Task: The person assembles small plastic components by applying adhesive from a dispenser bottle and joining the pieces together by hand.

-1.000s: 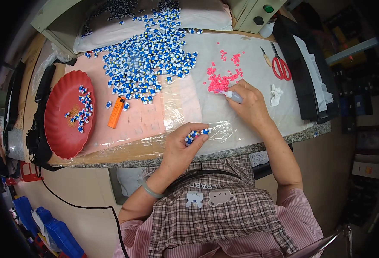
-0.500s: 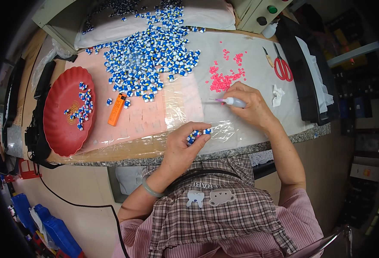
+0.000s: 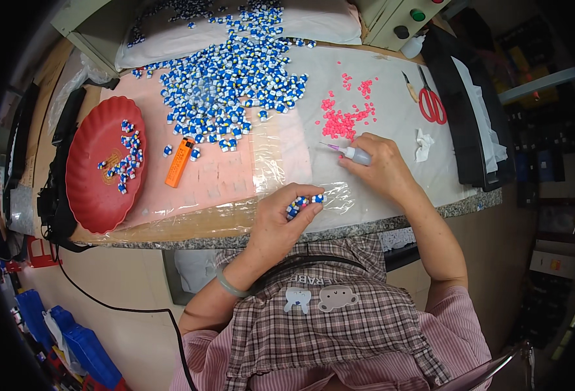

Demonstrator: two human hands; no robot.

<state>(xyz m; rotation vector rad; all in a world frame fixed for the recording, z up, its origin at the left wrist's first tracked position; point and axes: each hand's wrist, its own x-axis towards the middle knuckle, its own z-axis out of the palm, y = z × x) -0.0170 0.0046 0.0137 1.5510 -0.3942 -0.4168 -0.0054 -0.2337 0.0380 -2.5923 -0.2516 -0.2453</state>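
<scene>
My left hand (image 3: 280,214) is closed around several small blue-and-white pieces (image 3: 296,206), just above the table's front edge. One such piece (image 3: 317,198) is pinched between thumb and forefinger, with its white side showing. Farther right, my right hand (image 3: 380,163) grips a small squeeze bottle (image 3: 357,155) with pale liquid and a thin purple nozzle. The nozzle points left, apart from the left hand. A small pink-red spot shows at a right fingertip; I cannot tell what it is. Just beyond this hand lies a scatter of small pink pieces (image 3: 341,124).
A big pile of blue-and-white pieces (image 3: 216,91) covers the back left. Left of it stand a red scalloped bowl (image 3: 82,169) holding more pieces, and an orange lighter (image 3: 179,163). To the right lie red-handled scissors (image 3: 432,107), crumpled tissue (image 3: 423,144) and a black tray (image 3: 460,117).
The bottle's nozzle has tilted up and away from me as my right hand turned slightly. My left hand keeps its hold on the pieces. The whole view has shifted a little.
</scene>
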